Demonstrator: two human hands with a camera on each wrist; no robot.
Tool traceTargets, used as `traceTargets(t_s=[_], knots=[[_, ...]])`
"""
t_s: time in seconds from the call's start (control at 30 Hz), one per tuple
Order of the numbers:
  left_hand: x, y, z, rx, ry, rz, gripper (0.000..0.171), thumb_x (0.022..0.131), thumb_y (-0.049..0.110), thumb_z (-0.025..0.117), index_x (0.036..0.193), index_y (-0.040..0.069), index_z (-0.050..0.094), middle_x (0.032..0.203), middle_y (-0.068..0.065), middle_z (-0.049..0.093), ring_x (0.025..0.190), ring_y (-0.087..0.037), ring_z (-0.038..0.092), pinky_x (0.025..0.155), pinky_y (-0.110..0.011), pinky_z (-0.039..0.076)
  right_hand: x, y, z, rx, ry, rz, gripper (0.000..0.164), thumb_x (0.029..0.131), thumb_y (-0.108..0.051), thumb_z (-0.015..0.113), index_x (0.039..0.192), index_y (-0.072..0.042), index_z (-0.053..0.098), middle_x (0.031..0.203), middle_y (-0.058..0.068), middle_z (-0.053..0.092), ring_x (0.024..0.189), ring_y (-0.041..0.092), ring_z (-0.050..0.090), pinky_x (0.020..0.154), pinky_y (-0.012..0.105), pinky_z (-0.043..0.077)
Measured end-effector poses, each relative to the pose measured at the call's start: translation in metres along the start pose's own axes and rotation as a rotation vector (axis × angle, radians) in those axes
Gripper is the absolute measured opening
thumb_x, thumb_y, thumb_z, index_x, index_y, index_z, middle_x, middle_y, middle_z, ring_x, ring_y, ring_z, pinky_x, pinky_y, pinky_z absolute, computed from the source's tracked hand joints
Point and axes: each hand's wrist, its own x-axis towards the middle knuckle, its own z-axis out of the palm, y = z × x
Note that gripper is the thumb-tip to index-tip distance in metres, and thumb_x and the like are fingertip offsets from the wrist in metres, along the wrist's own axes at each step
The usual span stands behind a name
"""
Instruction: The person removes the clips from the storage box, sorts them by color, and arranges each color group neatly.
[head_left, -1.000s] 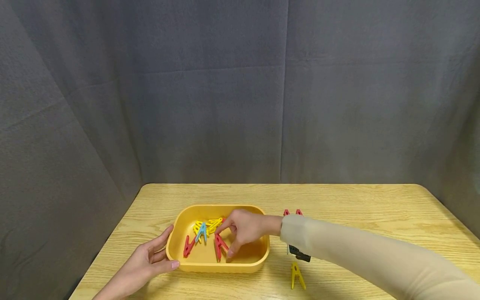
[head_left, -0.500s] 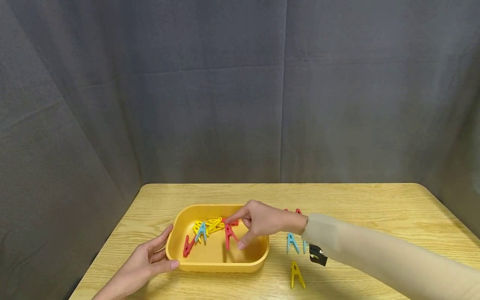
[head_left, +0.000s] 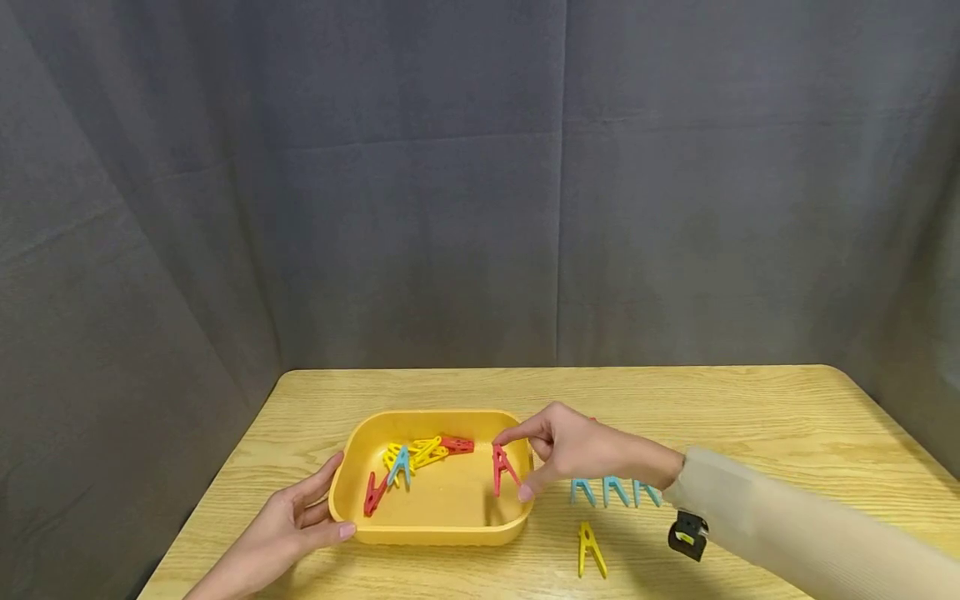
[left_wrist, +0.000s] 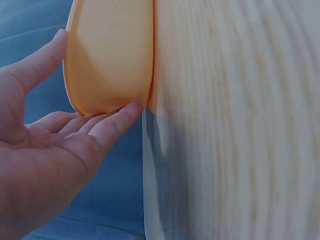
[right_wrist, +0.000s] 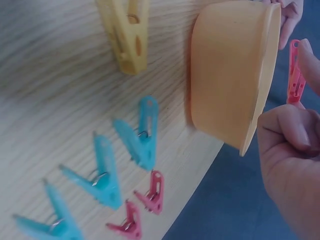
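Note:
My left hand (head_left: 288, 518) holds the left end of a yellow plastic tub (head_left: 435, 536), thumb at the near corner and fingers along the side. In the left wrist view, the thumb meets the rim and the fingers reach the tub's end. My right hand (head_left: 581, 448) pinches a red clothespin (head_left: 500, 468) between thumb and forefinger, over the tub's right end. In the right wrist view the pinched clothespin (right_wrist: 296, 75) appears above rim height. Inside the tub lie several yellow clothespins (head_left: 427, 452), a blue one (head_left: 401, 465) and red ones (head_left: 373, 495).
Right of the tub, three blue clothespins (head_left: 615, 492) stand in a row on the wooden table (head_left: 720, 400). A yellow clothespin (head_left: 591, 552) is nearer me. Two red clothespins (right_wrist: 152, 192) stand beyond the blue row, mostly hidden by my right arm in the head view.
My right hand has lifted the red clothespin from the tub floor and carried it rightward to the tub's right end. The left hand has stayed at the tub.

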Motion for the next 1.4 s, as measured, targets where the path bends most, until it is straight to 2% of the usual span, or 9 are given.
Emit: traceTargets(t_s=[0.23, 0.33, 0.47, 0.53, 0.6, 0.7, 0.83, 1.07, 1.4], knots=[[0.000, 0.000, -0.001, -0.006, 0.002, -0.017, 0.095, 0.098, 0.005, 0.075, 0.165, -0.007, 0.008, 0.170, -0.029, 0.004, 0.146, -0.050, 0.033, 0.098, -0.035, 0.056, -0.023, 0.011, -0.008, 0.043, 0.038, -0.028, 0.065, 0.081, -0.007, 0.091, 0.140, 0.000, 0.067, 0.057, -0.003, 0.019, 0.056, 0.011, 0.017, 0.067, 0.025, 0.040], [-0.001, 0.000, -0.002, -0.011, 0.004, -0.030, 0.095, 0.098, 0.005, 0.075, 0.166, -0.006, 0.008, 0.170, -0.029, 0.004, 0.147, -0.049, 0.033, 0.098, -0.036, 0.057, -0.031, 0.016, -0.012, 0.043, 0.065, -0.025, 0.065, 0.081, -0.009, 0.092, 0.141, 0.001, 0.066, 0.058, -0.002, 0.020, 0.056, 0.010, 0.020, 0.087, 0.030, 0.051], [-0.001, 0.000, -0.003, -0.017, 0.004, -0.045, 0.095, 0.099, 0.006, 0.074, 0.166, -0.005, 0.007, 0.171, -0.028, 0.004, 0.147, -0.048, 0.034, 0.099, -0.036, 0.057, -0.042, 0.024, -0.018, 0.054, 0.097, -0.032, 0.066, 0.080, -0.013, 0.093, 0.140, -0.002, 0.067, 0.059, 0.000, 0.019, 0.093, 0.008, 0.067, 0.122, 0.049, 0.032], [-0.001, -0.001, -0.003, -0.024, 0.003, -0.051, 0.095, 0.099, 0.005, 0.074, 0.166, -0.005, 0.007, 0.171, -0.027, 0.004, 0.148, -0.048, 0.034, 0.099, -0.036, 0.057, -0.048, 0.028, -0.021, 0.054, 0.112, -0.028, 0.066, 0.080, -0.014, 0.093, 0.140, -0.004, 0.068, 0.061, 0.000, 0.017, 0.095, 0.010, 0.066, 0.124, 0.054, 0.027], [-0.001, -0.001, -0.003, -0.028, 0.002, -0.055, 0.095, 0.099, 0.005, 0.073, 0.166, -0.004, 0.007, 0.171, -0.027, 0.004, 0.148, -0.047, 0.033, 0.099, -0.036, 0.056, -0.055, 0.032, -0.025, 0.053, 0.126, -0.013, 0.067, 0.080, -0.015, 0.093, 0.142, -0.007, 0.068, 0.061, 0.001, 0.016, 0.114, 0.013, 0.065, 0.123, 0.055, 0.028], [-0.002, -0.001, -0.003, -0.029, 0.004, -0.055, 0.095, 0.099, 0.005, 0.074, 0.166, -0.004, 0.007, 0.171, -0.026, 0.004, 0.148, -0.047, 0.033, 0.100, -0.036, 0.056, -0.065, 0.036, -0.031, 0.044, 0.137, 0.011, 0.068, 0.082, -0.015, 0.092, 0.144, -0.005, 0.065, 0.061, 0.002, 0.016, 0.066, 0.010, 0.040, 0.118, 0.055, 0.036], [-0.002, -0.001, -0.003, -0.026, 0.010, -0.052, 0.095, 0.099, 0.006, 0.074, 0.166, -0.005, 0.008, 0.171, -0.027, 0.004, 0.148, -0.048, 0.033, 0.100, -0.036, 0.056, -0.078, 0.043, -0.042, 0.044, 0.147, 0.047, 0.070, 0.085, -0.013, 0.090, 0.147, 0.000, 0.060, 0.060, 0.002, 0.015, 0.057, 0.017, 0.015, 0.104, 0.041, 0.048], [-0.003, 0.001, -0.003, -0.019, 0.035, -0.074, 0.097, 0.098, 0.007, 0.076, 0.166, -0.004, 0.009, 0.172, -0.023, 0.004, 0.148, -0.046, 0.033, 0.100, -0.034, 0.056, -0.091, 0.060, -0.061, 0.093, 0.162, 0.103, 0.071, 0.086, -0.008, 0.088, 0.149, 0.004, 0.056, 0.060, -0.001, 0.015, 0.055, 0.016, 0.014, 0.059, 0.025, 0.039], [-0.003, -0.001, -0.004, -0.035, 0.023, -0.055, 0.095, 0.098, 0.005, 0.075, 0.166, -0.005, 0.009, 0.172, -0.025, 0.004, 0.148, -0.047, 0.033, 0.100, -0.034, 0.055, -0.100, 0.086, -0.084, 0.058, 0.173, 0.160, 0.071, 0.087, -0.006, 0.087, 0.149, 0.007, 0.055, 0.063, -0.003, 0.015, 0.054, 0.011, 0.016, 0.052, 0.024, 0.030]])
